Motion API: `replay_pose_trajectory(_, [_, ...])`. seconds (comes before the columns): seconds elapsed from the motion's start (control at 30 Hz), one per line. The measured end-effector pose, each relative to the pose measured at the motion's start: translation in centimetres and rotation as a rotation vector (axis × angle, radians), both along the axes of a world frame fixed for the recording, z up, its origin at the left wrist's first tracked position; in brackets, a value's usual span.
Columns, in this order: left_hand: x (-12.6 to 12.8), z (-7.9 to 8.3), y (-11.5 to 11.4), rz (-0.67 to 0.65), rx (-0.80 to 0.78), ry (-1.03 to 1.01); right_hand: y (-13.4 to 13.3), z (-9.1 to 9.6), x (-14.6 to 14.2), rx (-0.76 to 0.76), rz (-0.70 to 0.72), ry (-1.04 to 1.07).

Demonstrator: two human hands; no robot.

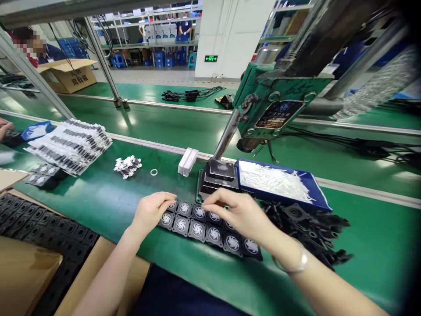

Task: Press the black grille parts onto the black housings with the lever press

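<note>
Two rows of small black square fans [197,226] with white swirl rotors lie on the green bench in front of me. My left hand [151,210] rests at the left end of the rows, fingers curled onto the end fan. My right hand [237,211] hovers over the back row, thumb and fingers pinched at a fan near the black press base [219,175]. What the pinch holds is too small to make out.
A green hand press [276,103] stands behind the fans. A blue tray of white pins [279,184] sits to its right, beside a heap of black fan frames [312,226]. Label sheets [70,145], a white ring [154,172] and trays of fans [39,224] lie left.
</note>
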State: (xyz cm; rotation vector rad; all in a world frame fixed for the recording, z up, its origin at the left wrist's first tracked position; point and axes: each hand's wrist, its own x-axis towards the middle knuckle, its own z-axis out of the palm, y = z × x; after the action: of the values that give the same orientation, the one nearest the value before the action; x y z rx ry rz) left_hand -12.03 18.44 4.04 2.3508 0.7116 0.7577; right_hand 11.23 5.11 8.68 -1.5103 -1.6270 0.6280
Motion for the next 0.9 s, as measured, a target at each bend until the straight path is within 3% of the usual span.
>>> replay_pose_trajectory(0.17, [-1.2, 0.7, -0.1, -0.076, -0.032, 0.04, 2.6, -1.7, -2.8, 0.093, 0.083, -0.193])
replay_pose_trajectory(0.47, [-1.2, 0.6, -0.3, -0.162, -0.078, 0.162, 3.2, -2.0, -3.1, 0.073, 0.036, -0.305])
replay_pose_trajectory(0.73, [-0.8, 0.7, -0.4, -0.185, -0.017, 0.153, 3.4, -2.7, -3.2, 0.079, 0.033, -0.36])
replay_pose_trajectory(0.9, [-0.4, 0.1, -0.4, -0.26, 0.098, 0.166, 3.6, -2.8, -4.0, 0.146, 0.062, -0.645])
